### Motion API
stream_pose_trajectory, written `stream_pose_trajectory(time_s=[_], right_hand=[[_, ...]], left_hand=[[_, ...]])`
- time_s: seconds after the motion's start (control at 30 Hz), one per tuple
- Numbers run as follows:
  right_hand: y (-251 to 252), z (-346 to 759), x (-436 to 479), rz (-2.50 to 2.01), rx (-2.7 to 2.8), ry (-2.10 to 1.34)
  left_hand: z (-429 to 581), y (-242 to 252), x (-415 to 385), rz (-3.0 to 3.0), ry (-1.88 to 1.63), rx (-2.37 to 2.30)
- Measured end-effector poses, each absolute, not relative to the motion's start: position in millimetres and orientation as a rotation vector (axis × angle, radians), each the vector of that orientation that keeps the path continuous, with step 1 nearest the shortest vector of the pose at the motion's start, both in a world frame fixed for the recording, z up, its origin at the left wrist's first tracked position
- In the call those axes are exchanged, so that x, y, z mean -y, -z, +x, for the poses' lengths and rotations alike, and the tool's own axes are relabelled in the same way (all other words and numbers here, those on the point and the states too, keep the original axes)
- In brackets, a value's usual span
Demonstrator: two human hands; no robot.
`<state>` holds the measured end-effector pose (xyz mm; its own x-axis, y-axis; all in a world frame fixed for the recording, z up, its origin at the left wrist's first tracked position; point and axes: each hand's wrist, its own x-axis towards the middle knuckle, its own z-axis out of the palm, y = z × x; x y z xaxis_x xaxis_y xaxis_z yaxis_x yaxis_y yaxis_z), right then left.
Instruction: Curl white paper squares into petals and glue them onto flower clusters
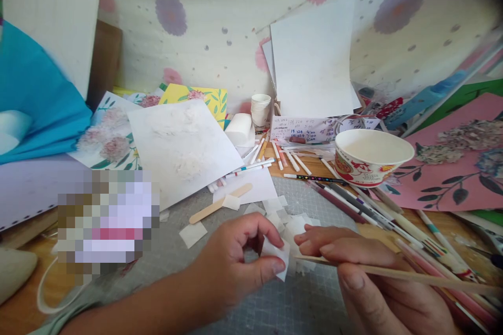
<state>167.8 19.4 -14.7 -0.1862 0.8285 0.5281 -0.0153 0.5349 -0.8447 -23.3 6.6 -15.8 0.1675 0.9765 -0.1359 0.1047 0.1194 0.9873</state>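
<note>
Between thumb and forefinger, my left hand [243,254] pinches a small white paper square [281,261]. My right hand [377,272] grips a thin wooden stick [408,274], its tip at the right edge of that square; whether they touch I cannot tell. Behind both hands, several loose paper squares [275,207] lie in a loose pile, some partly hidden by my fingers. A flat craft stick [220,203] rests farther back, with one paper square [231,202] against it and another square [193,234] to its left.
A grey cutting mat [173,282] covers the table's middle. White paper with pale raised patches [184,141] leans at the back left. A paper bowl [373,157] stands at the right, near many pens and brushes [353,201]. Stacked paper cups [260,110] stand behind scattered markers [291,159].
</note>
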Motion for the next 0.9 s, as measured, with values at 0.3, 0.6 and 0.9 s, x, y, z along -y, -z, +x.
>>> stream_pose_trajectory(time_s=[0.3,0.6,0.9], right_hand=[[19,167,-24,-0.636,1.731,-1.019],[21,166,-28,-0.573,1.691,-1.007],[35,165,-40,-0.556,1.275,-1.312]], left_hand=[[-22,12,-4,1.823,-0.859,-1.454],[-25,11,-7,1.964,-0.936,-1.336],[-28,11,-7,1.689,-1.087,-1.198]])
